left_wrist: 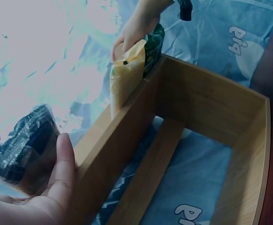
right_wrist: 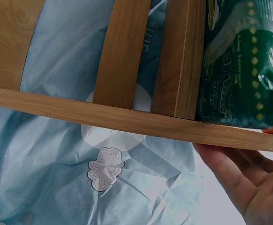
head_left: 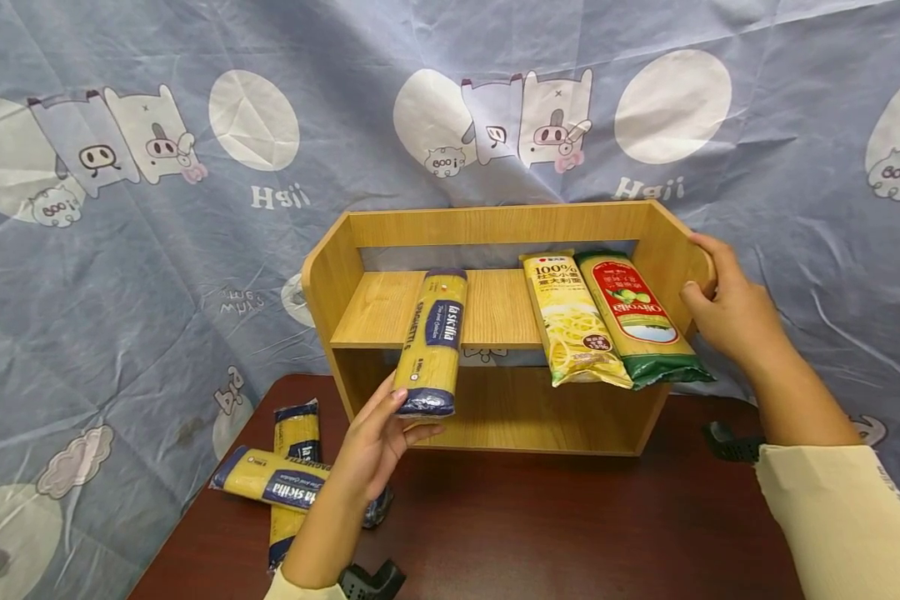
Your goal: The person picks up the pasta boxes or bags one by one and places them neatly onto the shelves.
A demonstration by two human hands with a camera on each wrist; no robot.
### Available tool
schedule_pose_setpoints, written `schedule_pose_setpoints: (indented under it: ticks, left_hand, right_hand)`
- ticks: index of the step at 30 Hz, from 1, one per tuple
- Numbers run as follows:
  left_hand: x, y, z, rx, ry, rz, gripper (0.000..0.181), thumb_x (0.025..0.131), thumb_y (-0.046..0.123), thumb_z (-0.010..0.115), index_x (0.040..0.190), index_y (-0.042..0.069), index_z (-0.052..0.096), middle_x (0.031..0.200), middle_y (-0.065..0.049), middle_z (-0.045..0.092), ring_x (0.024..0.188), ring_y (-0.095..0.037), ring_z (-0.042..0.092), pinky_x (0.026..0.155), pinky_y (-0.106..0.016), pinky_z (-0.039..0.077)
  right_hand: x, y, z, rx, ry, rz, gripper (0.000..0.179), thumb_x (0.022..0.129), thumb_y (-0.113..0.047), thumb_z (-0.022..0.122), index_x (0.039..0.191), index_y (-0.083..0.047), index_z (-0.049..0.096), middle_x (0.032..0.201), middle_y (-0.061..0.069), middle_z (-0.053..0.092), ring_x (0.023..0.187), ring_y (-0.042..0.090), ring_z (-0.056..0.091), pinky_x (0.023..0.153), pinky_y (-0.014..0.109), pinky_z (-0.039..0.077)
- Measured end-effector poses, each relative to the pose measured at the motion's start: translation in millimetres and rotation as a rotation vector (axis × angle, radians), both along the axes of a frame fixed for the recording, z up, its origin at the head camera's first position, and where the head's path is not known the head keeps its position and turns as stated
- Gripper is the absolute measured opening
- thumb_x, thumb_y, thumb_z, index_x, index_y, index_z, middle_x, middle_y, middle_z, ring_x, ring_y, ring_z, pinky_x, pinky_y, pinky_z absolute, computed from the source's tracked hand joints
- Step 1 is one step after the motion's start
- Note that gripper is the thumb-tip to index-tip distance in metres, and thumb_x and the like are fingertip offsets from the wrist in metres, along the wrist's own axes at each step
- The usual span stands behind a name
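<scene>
My left hand [head_left: 381, 433] holds a yellow spaghetti pack [head_left: 437, 333] with dark blue ends by its near end, thumb on one side and fingers on the other. The pack's far end lies over the upper board of a small wooden shelf [head_left: 495, 215]. In the left wrist view, the pack's dark end [left_wrist: 26, 145] shows between thumb and fingers. My right hand [head_left: 738, 304] grips the front edge of the shelf's right side panel [right_wrist: 127, 121]. Close by on the upper board lie a cream-yellow pasta pack [head_left: 573, 321] and a green-ended pasta pack [head_left: 637, 312], side by side, their near ends jutting past the edge.
On the dark red table [head_left: 570, 525], left of the shelf, more spaghetti packs [head_left: 270, 479] lie crossed over each other, partly hidden by my left forearm. The shelf's lower compartment [head_left: 547, 408] opens toward me. A patterned blue-grey curtain [head_left: 345, 125] hangs behind the shelf.
</scene>
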State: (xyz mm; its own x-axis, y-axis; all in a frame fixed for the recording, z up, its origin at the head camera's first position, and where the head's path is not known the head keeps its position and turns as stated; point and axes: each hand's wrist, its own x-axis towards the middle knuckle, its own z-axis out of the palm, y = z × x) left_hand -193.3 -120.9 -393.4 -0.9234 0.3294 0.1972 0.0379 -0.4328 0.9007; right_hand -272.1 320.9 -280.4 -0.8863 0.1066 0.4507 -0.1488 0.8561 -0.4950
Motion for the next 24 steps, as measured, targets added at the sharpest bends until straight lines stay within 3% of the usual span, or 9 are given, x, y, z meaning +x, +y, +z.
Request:
schedule_pose_setpoints:
  ticks: [6, 11, 24]
  left_hand:
    - [6.8, -2.5, 0.0, -0.021, 0.027, 0.04, 0.07, 0.106, 0.015, 0.048, 0.163, 0.027, 0.01, 0.135, -0.004, 0.054, 0.108, -0.015, 0.069, 0.095, -0.039, 0.058]
    - [8.5, -5.0, -0.9, -0.042, 0.038, 0.066, 0.076, 0.103, 0.009, 0.052, 0.163, 0.027, 0.011, 0.145, -0.01, 0.043, 0.109, -0.017, 0.068, 0.093, -0.039, 0.059]
    - [3.4, -2.7, -1.6, -0.061, 0.039, 0.057, 0.069, 0.103, 0.008, 0.056, 0.161, 0.026, 0.023, 0.144, -0.006, 0.051, 0.113, -0.016, 0.067, 0.095, -0.035, 0.058]
  right_hand:
    - [0.6, -0.6, 0.2, 0.002, 0.012, 0.003, 0.065, 0.099, -0.026, 0.044, 0.16, -0.034, 0.022, 0.093, 0.021, 0.06, 0.081, 0.041, 0.058, 0.062, 0.037, 0.038]
    - [0.6, -0.1, 0.5, 0.0, 0.012, 0.009, 0.065, 0.099, -0.026, 0.044, 0.16, -0.034, 0.022, 0.092, 0.021, 0.06, 0.081, 0.041, 0.059, 0.062, 0.037, 0.038]
    - [-0.5, -1.0, 0.2, 0.0, -0.001, 0.004, 0.065, 0.099, -0.027, 0.044, 0.16, -0.034, 0.021, 0.09, 0.022, 0.059, 0.081, 0.042, 0.058, 0.062, 0.037, 0.038]
